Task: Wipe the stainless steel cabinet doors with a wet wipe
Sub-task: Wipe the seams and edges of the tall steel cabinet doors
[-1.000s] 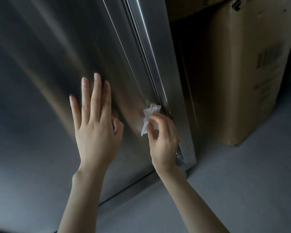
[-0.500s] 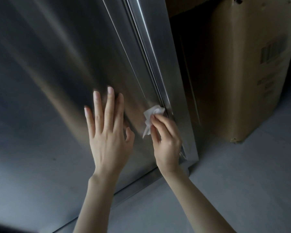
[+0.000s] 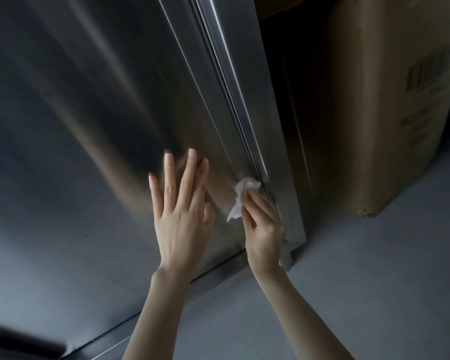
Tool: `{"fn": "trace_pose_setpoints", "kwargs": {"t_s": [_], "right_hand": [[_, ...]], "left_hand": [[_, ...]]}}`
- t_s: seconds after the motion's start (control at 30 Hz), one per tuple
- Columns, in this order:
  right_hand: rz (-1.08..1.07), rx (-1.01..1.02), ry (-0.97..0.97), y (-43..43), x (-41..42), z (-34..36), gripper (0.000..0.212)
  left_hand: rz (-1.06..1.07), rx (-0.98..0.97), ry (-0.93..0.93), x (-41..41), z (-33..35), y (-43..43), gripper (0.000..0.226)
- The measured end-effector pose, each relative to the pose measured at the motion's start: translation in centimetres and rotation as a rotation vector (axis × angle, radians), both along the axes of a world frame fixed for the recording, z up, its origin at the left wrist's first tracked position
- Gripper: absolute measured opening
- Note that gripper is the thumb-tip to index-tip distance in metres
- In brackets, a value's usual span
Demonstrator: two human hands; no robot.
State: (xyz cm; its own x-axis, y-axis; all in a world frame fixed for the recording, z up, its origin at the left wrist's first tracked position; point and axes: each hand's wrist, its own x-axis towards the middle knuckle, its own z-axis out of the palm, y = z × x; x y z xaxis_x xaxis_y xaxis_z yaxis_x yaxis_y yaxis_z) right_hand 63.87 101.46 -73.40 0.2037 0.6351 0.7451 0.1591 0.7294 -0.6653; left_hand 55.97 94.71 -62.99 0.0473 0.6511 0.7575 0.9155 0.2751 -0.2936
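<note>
A brushed stainless steel cabinet door [image 3: 94,131] fills the left and centre of the head view, seen from above. My left hand [image 3: 182,214] lies flat against its lower part, fingers straight and spread. Just to the right, my right hand [image 3: 264,227] pinches a crumpled white wet wipe [image 3: 242,196] and presses it on the door beside the vertical right edge strip [image 3: 247,100], low down near the bottom corner.
A large cardboard box [image 3: 390,105] stands on the grey floor [image 3: 348,281] right of the cabinet, with a dark gap [image 3: 291,100] between them. The cabinet's base rail [image 3: 213,276] runs along the floor under my wrists.
Both hands have shifted to the right and lower on the door. The wipe has slid a little down the right edge strip. The view has moved with them.
</note>
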Motion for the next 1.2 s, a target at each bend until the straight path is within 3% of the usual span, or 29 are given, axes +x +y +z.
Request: {"fn": "trace_pose_setpoints", "kwargs": {"t_s": [0.13, 0.3, 0.4, 0.57, 0.73, 0.83, 0.93, 1.03, 1.1, 1.2], "right_hand": [[-0.031, -0.002, -0.062, 0.0, 0.1, -2.2, 0.027], [-0.071, -0.186, -0.188, -1.3, 0.8, -6.9, 0.034], [-0.089, -0.230, -0.122, -1.1, 0.8, -5.7, 0.029], [-0.060, -0.119, 0.001, -0.5, 0.2, -1.8, 0.023], [-0.095, -0.222, -0.191, -0.9, 1.5, -4.8, 0.027], [-0.088, -0.244, -0.197, -1.0, 2.0, -3.8, 0.027], [-0.050, -0.044, -0.148, -0.6, 1.8, 1.3, 0.031], [-0.050, 0.254, -0.258, 1.5, 2.1, 8.1, 0.033], [-0.072, 0.459, -0.468, 3.3, 3.7, 11.3, 0.028], [-0.100, 0.800, -0.929, 5.1, 7.2, 12.5, 0.025]], "left_hand": [[0.003, 0.012, 0.001, 0.1, -0.3, 0.2, 0.072], [0.004, 0.030, -0.003, 0.2, -0.4, 0.2, 0.070], [-0.002, 0.023, -0.003, 0.1, -0.4, 0.1, 0.070], [-0.001, 0.022, 0.009, -0.1, -0.4, 0.1, 0.070], [0.008, 0.008, 0.012, -0.1, -0.4, 0.0, 0.074], [0.011, -0.006, 0.008, 0.1, -0.2, -0.1, 0.075], [0.014, -0.018, 0.004, 0.1, -0.1, -0.2, 0.074], [0.008, -0.020, 0.026, -0.2, -0.1, -0.5, 0.072], [-0.010, -0.025, 0.038, -0.7, 0.0, -0.7, 0.074], [-0.031, -0.024, 0.064, -1.3, 0.1, -1.1, 0.074]]}}
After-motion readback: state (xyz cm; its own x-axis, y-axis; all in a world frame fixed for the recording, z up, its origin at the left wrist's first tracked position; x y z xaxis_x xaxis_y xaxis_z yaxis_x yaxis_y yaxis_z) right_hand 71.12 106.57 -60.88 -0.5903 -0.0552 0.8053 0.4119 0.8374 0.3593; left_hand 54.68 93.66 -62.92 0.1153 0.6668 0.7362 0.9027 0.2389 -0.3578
